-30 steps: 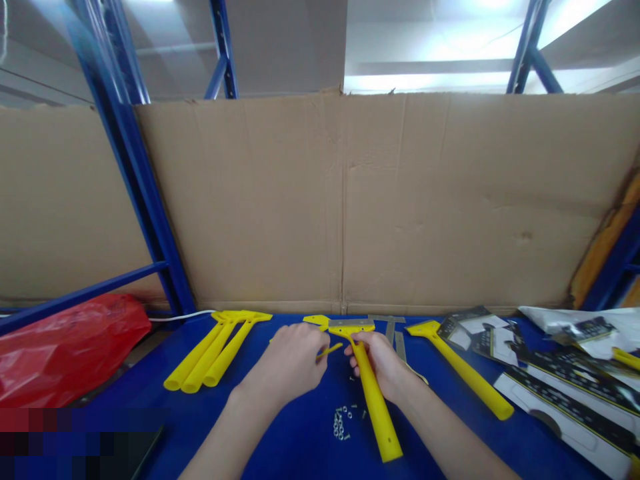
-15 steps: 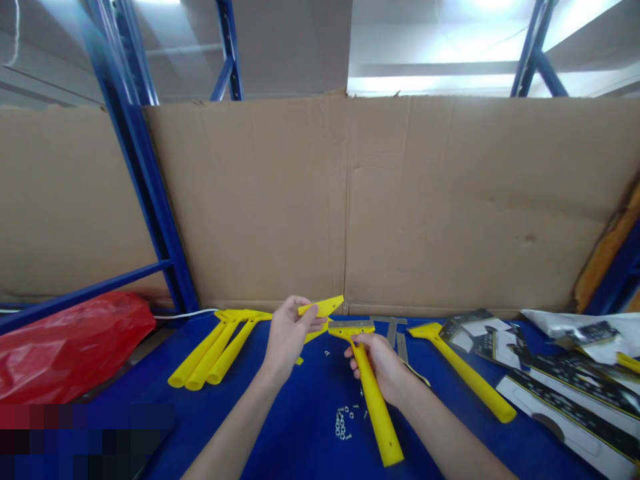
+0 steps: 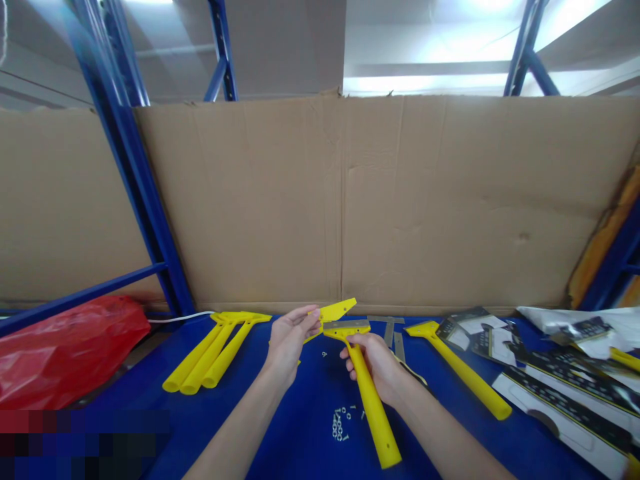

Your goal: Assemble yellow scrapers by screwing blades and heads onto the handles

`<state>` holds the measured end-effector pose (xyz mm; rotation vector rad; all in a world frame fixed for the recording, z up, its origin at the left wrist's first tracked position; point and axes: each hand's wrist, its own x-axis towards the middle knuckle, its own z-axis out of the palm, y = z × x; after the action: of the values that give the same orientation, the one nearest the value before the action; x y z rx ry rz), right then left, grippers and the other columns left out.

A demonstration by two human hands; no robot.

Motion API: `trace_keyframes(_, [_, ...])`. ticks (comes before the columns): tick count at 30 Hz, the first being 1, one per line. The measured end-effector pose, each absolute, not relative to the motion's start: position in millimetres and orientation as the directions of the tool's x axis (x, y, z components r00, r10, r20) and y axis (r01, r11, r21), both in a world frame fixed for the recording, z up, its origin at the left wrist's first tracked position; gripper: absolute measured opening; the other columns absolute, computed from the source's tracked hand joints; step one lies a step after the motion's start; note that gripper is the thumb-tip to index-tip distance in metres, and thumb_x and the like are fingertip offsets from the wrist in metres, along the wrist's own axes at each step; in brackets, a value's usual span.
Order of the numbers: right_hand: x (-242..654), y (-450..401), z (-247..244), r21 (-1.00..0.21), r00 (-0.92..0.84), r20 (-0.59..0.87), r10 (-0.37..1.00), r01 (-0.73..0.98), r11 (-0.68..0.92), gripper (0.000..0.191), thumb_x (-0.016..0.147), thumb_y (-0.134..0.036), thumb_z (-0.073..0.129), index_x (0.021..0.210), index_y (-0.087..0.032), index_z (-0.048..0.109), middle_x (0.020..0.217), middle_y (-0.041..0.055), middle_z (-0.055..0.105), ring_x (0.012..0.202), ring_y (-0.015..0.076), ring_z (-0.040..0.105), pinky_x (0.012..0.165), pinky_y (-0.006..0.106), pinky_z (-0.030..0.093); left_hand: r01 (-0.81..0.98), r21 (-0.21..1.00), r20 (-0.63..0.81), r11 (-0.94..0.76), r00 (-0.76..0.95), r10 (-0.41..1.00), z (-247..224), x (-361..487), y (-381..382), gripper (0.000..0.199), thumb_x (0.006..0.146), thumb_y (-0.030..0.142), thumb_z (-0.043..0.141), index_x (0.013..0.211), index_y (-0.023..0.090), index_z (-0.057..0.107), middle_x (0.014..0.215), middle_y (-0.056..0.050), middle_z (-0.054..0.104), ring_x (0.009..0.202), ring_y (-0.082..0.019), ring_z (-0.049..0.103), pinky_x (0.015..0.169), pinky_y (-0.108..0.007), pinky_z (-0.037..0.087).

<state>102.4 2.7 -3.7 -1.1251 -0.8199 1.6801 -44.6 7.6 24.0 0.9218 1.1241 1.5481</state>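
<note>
My right hand (image 3: 375,363) is closed round the neck of a yellow scraper handle (image 3: 371,407), its tube end pointing down toward me. A metal blade (image 3: 345,326) lies across the handle's wide head. Between thumb and fingers of my left hand (image 3: 294,340) is a flat yellow cover plate (image 3: 340,309) with small holes, held just above and behind the blade, its pointed end to the right. Other yellow pieces behind my left hand are partly hidden. Small screws and nuts (image 3: 339,425) lie on the blue table (image 3: 280,440) between my forearms.
Several yellow handles (image 3: 215,357) lie together at the left, and another yellow scraper (image 3: 465,373) at the right. Loose metal blades (image 3: 399,347) rest behind my right hand. Black-and-white packaging cards (image 3: 565,400) cover the right side. A red plastic bag (image 3: 70,350) sits far left; cardboard (image 3: 250,200) stands behind.
My left hand has moved the yellow cover plate to the right, over the head of the scraper handle. My right hand keeps its hold; the view has shifted slightly.
</note>
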Motion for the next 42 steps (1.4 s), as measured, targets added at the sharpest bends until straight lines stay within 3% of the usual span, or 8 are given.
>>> trace_keyframes(8, [101.8, 0.0, -2.1, -0.885, -0.17, -0.304, 0.937, -0.314, -0.344, 0.015, 0.078, -0.014, 0.046, 0.09, -0.012, 0.054, 0.054, 0.0017, 0.06, 0.039, 0.0103, 0.05, 0.037, 0.019, 0.038, -0.216, 0.974, 0.01, -0.069, -0.264, 0.965, 21.3, -39.5, 7.6, 0.023, 0.056, 0.021, 0.079, 0.072, 0.011, 0.066, 0.063, -0.004, 0.069, 0.058, -0.012, 0.063, 0.058, -0.022, 0.048])
trace_keyframes(14, [101.4, -0.3, -2.8, -0.885, -0.172, -0.299, 0.939, -0.317, -0.34, 0.017, 0.077, -0.015, 0.047, 0.092, -0.013, 0.053, 0.056, 0.0013, 0.06, 0.039, 0.0101, 0.051, 0.037, 0.019, 0.038, -0.057, 0.998, 0.021, -0.037, -0.257, 0.966, 18.3, -40.8, 9.4, 0.029, 0.056, 0.036, 0.076, 0.074, 0.014, 0.07, 0.074, -0.005, 0.072, 0.07, -0.015, 0.064, 0.055, -0.021, 0.042])
trace_keyframes(20, [102.0, 0.4, -4.2, -0.885, -0.184, -0.292, 0.939, -0.321, -0.338, 0.019, 0.073, -0.014, 0.047, 0.091, -0.013, 0.053, 0.056, 0.0014, 0.061, 0.04, 0.0104, 0.051, 0.038, 0.02, 0.038, -0.015, 1.0, 0.021, -0.026, -0.237, 0.971, 20.5, -39.8, 8.7, 0.027, 0.059, 0.039, 0.073, 0.072, 0.016, 0.071, 0.079, -0.006, 0.073, 0.077, -0.018, 0.063, 0.061, -0.024, 0.041])
trace_keyframes(30, [102.9, 0.5, -4.8, -0.887, -0.207, -0.273, 0.94, -0.324, -0.329, 0.024, 0.066, -0.01, 0.048, 0.089, -0.013, 0.054, 0.055, 0.001, 0.06, 0.04, 0.0101, 0.05, 0.038, 0.02, 0.037, 0.141, 0.99, 0.052, -0.029, -0.161, 0.986, 21.8, -37.2, 5.3, 0.009, 0.073, 0.023, 0.064, 0.073, 0.02, 0.072, 0.084, -0.004, 0.074, 0.092, -0.024, 0.064, 0.076, -0.034, 0.045])
trace_keyframes(36, [102.4, -0.3, -4.1, -0.885, -0.211, -0.272, 0.939, -0.327, -0.33, 0.022, 0.066, -0.009, 0.048, 0.087, -0.013, 0.053, 0.056, 0.0009, 0.06, 0.04, 0.0102, 0.05, 0.038, 0.019, 0.037, 0.149, 0.987, 0.084, -0.06, -0.161, 0.983, 19.4, -35.6, 8.3, 0.008, 0.071, 0.019, 0.064, 0.068, 0.019, 0.07, 0.074, -0.003, 0.073, 0.08, -0.021, 0.065, 0.071, -0.03, 0.046])
trace_keyframes(42, [101.0, 0.5, -3.4, -0.875, -0.208, -0.296, 0.932, -0.331, -0.352, 0.013, 0.079, -0.021, 0.046, 0.088, -0.014, 0.053, 0.054, 0.0013, 0.06, 0.038, 0.0101, 0.049, 0.037, 0.019, 0.037, 0.168, 0.977, 0.157, -0.128, -0.173, 0.972, 11.7, -38.6, 17.0, 0.004, 0.063, 0.019, 0.069, 0.059, 0.019, 0.067, 0.065, -0.002, 0.07, 0.07, -0.019, 0.063, 0.07, -0.029, 0.046])
